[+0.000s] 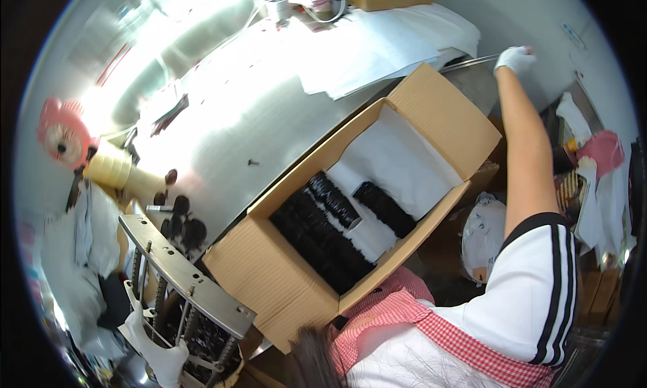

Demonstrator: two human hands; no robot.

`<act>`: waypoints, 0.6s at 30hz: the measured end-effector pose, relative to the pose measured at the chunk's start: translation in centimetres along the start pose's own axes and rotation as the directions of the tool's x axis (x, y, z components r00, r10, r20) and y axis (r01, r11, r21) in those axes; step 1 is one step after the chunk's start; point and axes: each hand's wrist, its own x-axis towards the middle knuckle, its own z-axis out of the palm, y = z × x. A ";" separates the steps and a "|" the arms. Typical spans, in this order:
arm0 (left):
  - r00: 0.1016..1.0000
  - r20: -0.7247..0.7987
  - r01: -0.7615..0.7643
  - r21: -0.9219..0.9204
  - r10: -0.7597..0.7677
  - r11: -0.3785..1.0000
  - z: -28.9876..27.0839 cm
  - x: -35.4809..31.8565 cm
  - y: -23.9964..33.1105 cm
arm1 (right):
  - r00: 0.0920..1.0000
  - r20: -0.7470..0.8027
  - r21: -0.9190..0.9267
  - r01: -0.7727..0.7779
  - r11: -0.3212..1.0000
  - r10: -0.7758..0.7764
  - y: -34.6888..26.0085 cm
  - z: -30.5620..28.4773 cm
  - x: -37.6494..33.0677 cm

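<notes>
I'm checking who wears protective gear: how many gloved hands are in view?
2: the left hand, lower left beside the metal frame, and the right hand, upper right by the thin metal bars.

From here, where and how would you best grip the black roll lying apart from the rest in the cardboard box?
Probably around its middle, from above. The black roll lies on its side in the open cardboard box, with white lining showing along both long sides, so there seems room to straddle it.
</notes>
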 end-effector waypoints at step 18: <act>0.756 0.070 -0.615 -0.262 0.650 0.744 12.1 11.8 23.7 | -0.282 0.592 0.758 0.515 0.402 -0.755 -10.4 -34.1 -19.7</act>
